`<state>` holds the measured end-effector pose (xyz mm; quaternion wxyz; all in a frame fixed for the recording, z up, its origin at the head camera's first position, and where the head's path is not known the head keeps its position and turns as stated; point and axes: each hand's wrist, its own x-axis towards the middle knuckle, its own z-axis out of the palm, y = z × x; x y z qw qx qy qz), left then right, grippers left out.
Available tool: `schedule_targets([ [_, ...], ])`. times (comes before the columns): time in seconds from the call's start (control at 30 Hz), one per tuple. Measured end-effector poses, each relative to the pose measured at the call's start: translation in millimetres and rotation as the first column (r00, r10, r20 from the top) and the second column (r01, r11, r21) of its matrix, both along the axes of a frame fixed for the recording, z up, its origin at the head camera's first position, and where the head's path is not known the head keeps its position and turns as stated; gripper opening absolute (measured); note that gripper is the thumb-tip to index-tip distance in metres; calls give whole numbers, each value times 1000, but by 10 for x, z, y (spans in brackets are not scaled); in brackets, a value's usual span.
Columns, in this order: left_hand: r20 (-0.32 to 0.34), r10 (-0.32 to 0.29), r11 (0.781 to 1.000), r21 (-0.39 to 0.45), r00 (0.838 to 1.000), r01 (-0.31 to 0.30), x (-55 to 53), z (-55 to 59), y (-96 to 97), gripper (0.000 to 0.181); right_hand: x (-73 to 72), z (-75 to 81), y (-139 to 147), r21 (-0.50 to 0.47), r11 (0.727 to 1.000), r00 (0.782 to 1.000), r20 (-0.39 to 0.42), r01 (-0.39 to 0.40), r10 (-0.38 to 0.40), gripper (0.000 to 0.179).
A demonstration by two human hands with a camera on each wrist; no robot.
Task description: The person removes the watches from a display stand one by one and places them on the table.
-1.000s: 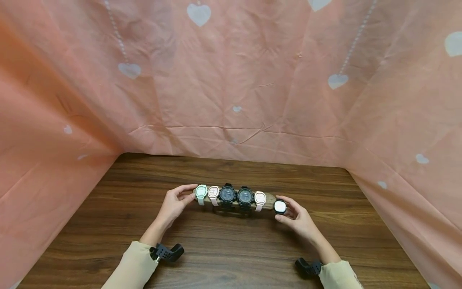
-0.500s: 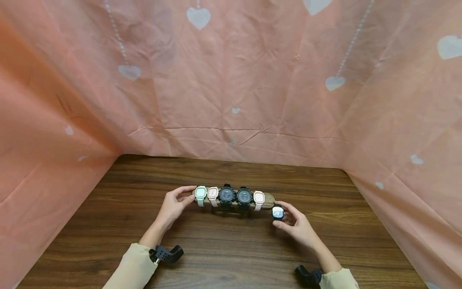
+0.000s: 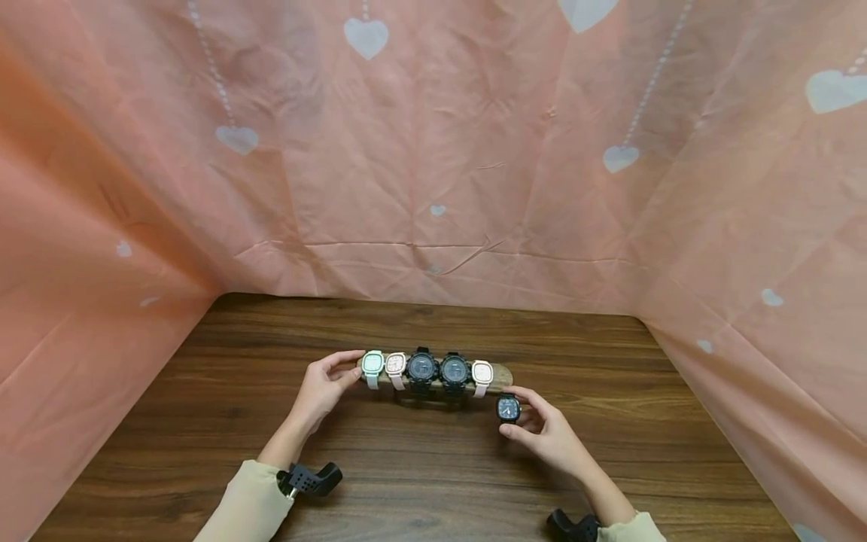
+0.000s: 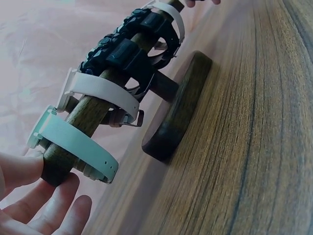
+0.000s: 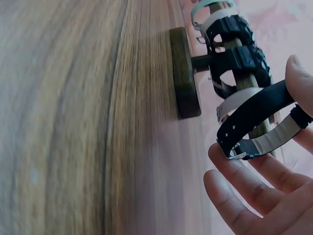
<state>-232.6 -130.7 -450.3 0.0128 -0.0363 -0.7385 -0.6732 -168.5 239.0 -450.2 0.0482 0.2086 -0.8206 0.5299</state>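
A T-shaped wooden watch stand (image 3: 503, 377) carries several watches along its bar. From left to right sit a mint watch (image 3: 372, 363), a pale pink watch (image 3: 396, 365), two chunky black digital watches (image 3: 454, 369) and another pale pink watch (image 3: 482, 373). My left hand (image 3: 323, 385) grips the bar's left end, thumb on one side and fingers below. With thumb and fingers my right hand (image 3: 545, 429) holds a black square-dial watch (image 3: 508, 409) by its case, just in front of the bar's right end. Its buckled strap (image 5: 254, 112) forms a loop that overlaps the bar end in the right wrist view.
The stand's dark wooden base (image 4: 183, 107) rests on the brown wood-grain table (image 3: 420, 482). Pink cloth (image 3: 433, 150) with white hearts hangs behind and along both sides of the table. Each wrist wears a black camera mount (image 3: 311, 479).
My right hand has moved the black square-dial watch leftward and nearer to me, from beyond the bar's right end, turning its dial into clear view. My left hand keeps its grip on the stand.
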Motion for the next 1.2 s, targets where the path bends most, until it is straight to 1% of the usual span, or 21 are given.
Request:
schedule_targets([
  [0.13, -1, 2, 1000, 1, 1000, -2, 7, -8, -2, 32, 37, 15, -54, 10, 1000, 1000, 2, 12, -12, 53],
  [0.3, -5, 2, 1000, -15, 1000, -2, -5, -28, 3, 32, 89, 54, -128, 29, 999, 998, 37, 44, -45, 53],
  [0.43, -6, 9, 1000, -23, 1000, -9, -8, -30, -2, 31, 116, 72, -192, 41, 998, 998, 51, 40, -42, 53],
  [0.57, -12, 16, 999, -36, 1000, -17, -10, -29, -13, 31, 128, 76, -245, 40, 999, 999, 46, 28, -30, 53],
  [0.7, -9, 17, 999, -40, 1000, -17, -9, -29, -18, 31, 138, 71, -284, 71, 997, 1000, 6, 18, -18, 52],
  [0.87, -8, 10, 1000, -25, 1000, -10, -1, -28, -18, 31, 160, 45, -345, 135, 991, 997, -76, 19, -9, 50],
  [1.0, -27, 11, 1000, -11, 1000, -11, -1, -43, -15, 31, 181, 33, -398, 217, 974, 989, -148, 64, -32, 51],
  [1.07, -37, 13, 1000, -18, 999, -14, -1, -52, -15, 31, 195, 36, -425, 257, 963, 984, -173, 84, -39, 51],
  [1.2, -25, 15, 1000, -23, 1000, -15, -2, -58, -16, 31, 224, 44, -473, 310, 945, 983, -179, 105, -51, 52],
])
